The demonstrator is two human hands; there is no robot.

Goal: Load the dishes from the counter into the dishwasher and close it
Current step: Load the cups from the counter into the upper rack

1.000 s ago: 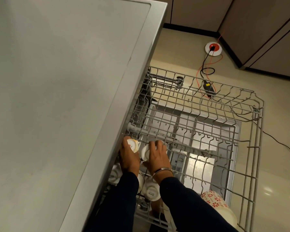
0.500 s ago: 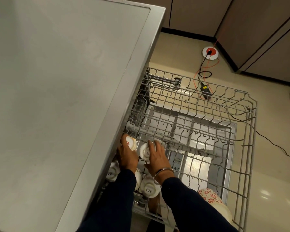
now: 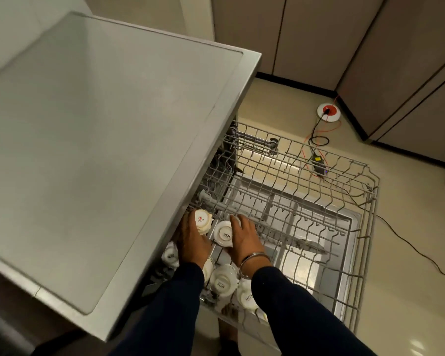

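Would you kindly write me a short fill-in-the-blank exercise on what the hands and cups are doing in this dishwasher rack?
1. Each hand holds one ____ cup: the left hand the cup with a red logo, the right hand the other cup.
2. The cups in the rack stand ____ down.
3. The right wrist wears a metal ____.
4. The rack's far right part holds ____ dishes.

Missing words: white; upside; bangle; no
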